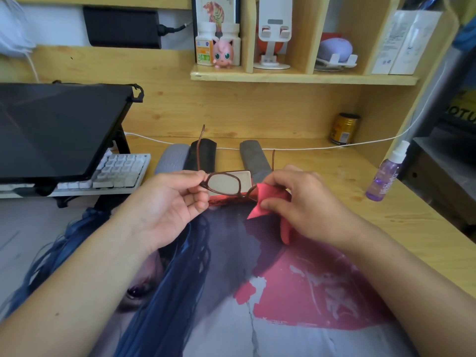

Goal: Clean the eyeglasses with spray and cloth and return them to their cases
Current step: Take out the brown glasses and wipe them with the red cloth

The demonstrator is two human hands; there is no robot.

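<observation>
Left hand (164, 202) is pinching the brown eyeglasses (224, 182) at the frame's corner, holding them up over the bench (347, 173). Right hand (304, 202) is gripping a red cloth (270, 204) around the other lens. 3 cases (203, 155) are lying just behind, spray bottle (386, 173) standing off right.

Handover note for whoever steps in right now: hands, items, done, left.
Left hand: pinches the brown glasses at the frame's left end, temples open.
Right hand: holds the red cloth against the right lens.
Spray bottle: upright on the desk, far right.
Cases: three lying at the back of the desk, behind the glasses.
Done: cannot tell if sprayed.
Left: finish wiping, fold the temples, case the glasses.
</observation>
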